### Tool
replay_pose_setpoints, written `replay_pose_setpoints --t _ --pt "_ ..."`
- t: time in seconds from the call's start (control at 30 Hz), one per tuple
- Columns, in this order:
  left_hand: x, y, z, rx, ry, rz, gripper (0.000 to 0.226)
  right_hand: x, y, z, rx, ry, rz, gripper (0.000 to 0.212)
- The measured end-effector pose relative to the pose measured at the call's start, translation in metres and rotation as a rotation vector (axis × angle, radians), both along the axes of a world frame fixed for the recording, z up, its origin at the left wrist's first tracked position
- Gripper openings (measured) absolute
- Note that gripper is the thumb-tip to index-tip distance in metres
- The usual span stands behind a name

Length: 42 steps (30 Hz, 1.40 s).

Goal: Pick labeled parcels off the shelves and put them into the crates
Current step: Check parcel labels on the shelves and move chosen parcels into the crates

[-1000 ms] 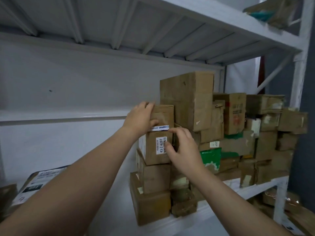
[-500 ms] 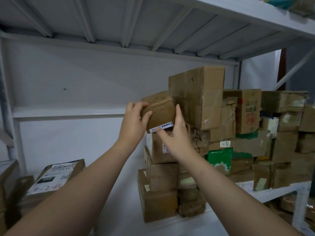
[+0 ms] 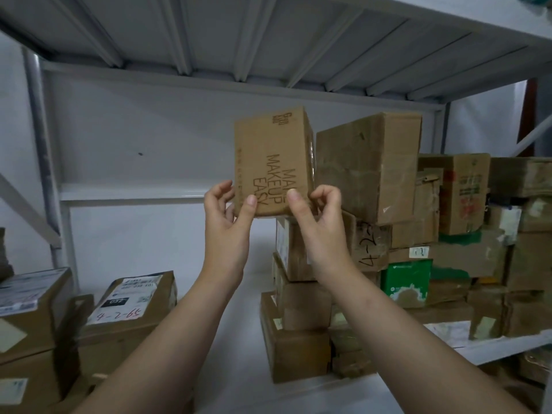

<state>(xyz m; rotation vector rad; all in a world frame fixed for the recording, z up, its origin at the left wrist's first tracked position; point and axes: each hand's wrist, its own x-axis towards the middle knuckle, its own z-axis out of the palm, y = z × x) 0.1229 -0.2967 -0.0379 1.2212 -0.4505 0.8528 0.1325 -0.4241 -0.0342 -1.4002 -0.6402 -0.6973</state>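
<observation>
I hold a small brown cardboard parcel (image 3: 271, 162) up in the air in front of the shelf, its printed face with the words MAKEUP EASY turned toward me. My left hand (image 3: 228, 216) pinches its lower left corner with thumb on the front. My right hand (image 3: 316, 216) pinches the lower right corner the same way. The parcel's label is not visible from this side. Below it stands the stack of brown parcels (image 3: 298, 309) it came from.
A large box (image 3: 367, 165) and many stacked cartons (image 3: 466, 234), one green (image 3: 407, 282), fill the white shelf (image 3: 507, 343) to the right. Labeled boxes (image 3: 128, 303) sit at lower left. The upper shelf's underside (image 3: 268, 40) hangs overhead.
Both hands lifted the small parcel off the top of the stack, raised it and turned it so its printed face points at me. The view shifted left.
</observation>
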Motion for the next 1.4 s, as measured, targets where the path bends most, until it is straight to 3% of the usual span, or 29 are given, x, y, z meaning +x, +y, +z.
replay_pose_setpoints --t 0.13,0.2,0.3,0.33,0.43,0.5,0.67,0.8,0.87,0.97,1.07,1.23,1.33,1.4 --pt "-0.015 0.011 -0.01 0.124 -0.03 -0.017 0.039 -0.004 0.001 -0.007 0.087 0.015 0.039 0.034" --pt "-0.021 0.017 -0.014 0.195 -0.011 -0.005 0.04 -0.002 -0.001 -0.012 0.073 0.025 0.062 0.05" --pt "-0.031 0.022 -0.011 0.238 0.061 0.026 0.041 -0.004 -0.003 -0.02 -0.071 0.038 -0.052 0.091" --pt "-0.035 0.022 -0.01 0.251 0.091 0.047 0.052 -0.007 -0.004 -0.022 -0.149 0.008 -0.111 0.1" --pt "-0.052 0.023 -0.006 0.268 0.134 0.129 0.117 -0.02 0.003 -0.032 -0.423 -0.196 -0.369 0.112" --pt "-0.061 0.025 -0.005 0.193 0.153 0.08 0.129 -0.027 0.013 -0.037 -0.481 -0.355 -0.57 0.112" --pt "-0.074 0.033 -0.004 -0.102 0.228 -0.02 0.106 -0.025 0.026 -0.043 -0.54 -0.636 -0.915 0.099" --pt "-0.072 0.053 -0.006 -0.052 0.378 -0.101 0.092 -0.019 0.031 -0.057 -0.598 -0.831 -1.004 0.079" --pt "-0.065 0.063 -0.014 -0.061 0.382 -0.097 0.068 -0.019 0.03 -0.061 -0.661 -0.856 -0.916 0.071" --pt "-0.06 0.081 -0.027 -0.009 0.256 -0.039 0.055 -0.026 0.028 -0.061 -0.655 -0.658 -0.602 0.064" --pt "-0.064 0.094 -0.032 0.139 0.136 0.027 0.054 -0.047 0.028 -0.047 -0.383 -0.289 -0.301 0.062" --pt "-0.064 0.101 -0.031 0.205 0.061 -0.117 0.064 -0.05 0.028 -0.037 -0.042 0.264 0.262 0.082" --pt "-0.065 0.101 -0.029 0.148 0.086 -0.077 0.068 -0.05 0.032 -0.048 0.091 0.413 0.458 0.091" --pt "-0.066 0.096 -0.027 0.105 0.145 0.054 0.065 -0.053 0.041 -0.062 0.216 0.434 0.449 0.078"
